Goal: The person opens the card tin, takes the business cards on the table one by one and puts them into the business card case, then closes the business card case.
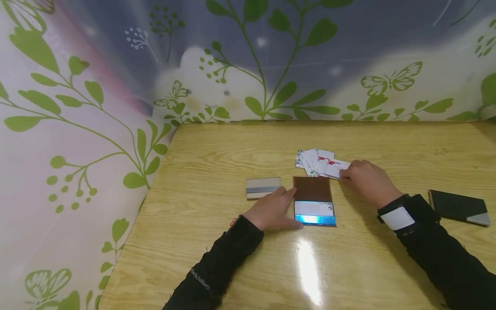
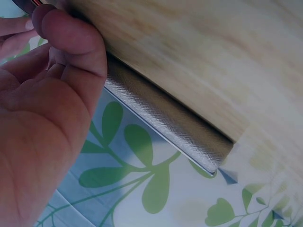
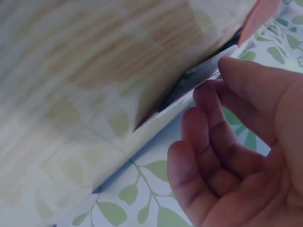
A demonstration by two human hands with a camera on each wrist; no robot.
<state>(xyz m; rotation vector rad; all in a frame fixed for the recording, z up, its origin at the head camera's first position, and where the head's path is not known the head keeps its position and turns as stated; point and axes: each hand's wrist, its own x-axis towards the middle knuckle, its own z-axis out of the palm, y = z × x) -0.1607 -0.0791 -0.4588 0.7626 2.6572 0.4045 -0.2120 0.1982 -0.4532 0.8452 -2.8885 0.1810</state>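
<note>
On the worktop (image 1: 209,159), the left hand (image 1: 272,210) touches an open brown holder (image 1: 313,189); beyond it, the right hand (image 1: 369,182) pinches a white card (image 1: 336,169). A beige case (image 1: 261,183) lies left, a black case (image 1: 456,206) right.

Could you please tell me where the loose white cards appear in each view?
Head: the loose white cards lie fanned right of centre, by the right hand.
Left wrist: I cannot make them out.
Right wrist: cards seen nearly edge-on, above and right of centre, by that hand.
Shared landmark: the green-leaf wall.
</note>
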